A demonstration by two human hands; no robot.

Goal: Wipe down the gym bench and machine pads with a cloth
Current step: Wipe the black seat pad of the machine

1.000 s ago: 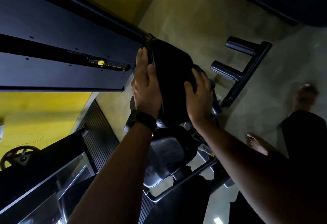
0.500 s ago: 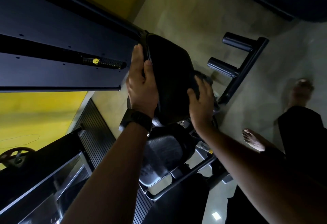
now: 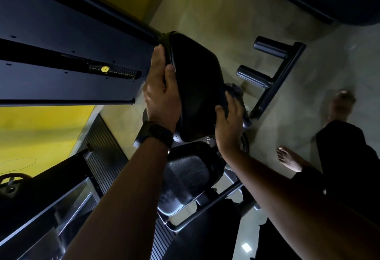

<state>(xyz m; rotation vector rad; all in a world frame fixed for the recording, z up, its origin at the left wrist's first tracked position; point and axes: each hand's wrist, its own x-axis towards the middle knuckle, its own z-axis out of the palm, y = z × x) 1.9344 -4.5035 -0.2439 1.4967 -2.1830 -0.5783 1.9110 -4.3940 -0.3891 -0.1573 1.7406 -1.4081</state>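
Note:
The black back pad (image 3: pixel 195 83) of a gym machine stands upright in front of me. My left hand (image 3: pixel 162 89), with a dark watch on its wrist, grips the pad's left edge, thumb on the front face and fingers behind. My right hand (image 3: pixel 228 124) holds a dark cloth (image 3: pixel 236 95) against the pad's lower right edge; the cloth bunches out beyond my fingers. Below the back pad lies the textured black seat pad (image 3: pixel 185 175), with neither hand on it.
A dark weight-stack shroud (image 3: pixel 61 54) with a yellow pin (image 3: pixel 105 69) runs along the left. Two black roller handles (image 3: pixel 269 50) on a bar stick out at the right. My bare feet (image 3: pixel 287 159) stand on the grey floor. Yellow wall at left.
My right hand has slid along the pad's right edge and the cloth now shows past my fingers. My left hand keeps its hold on the left edge.

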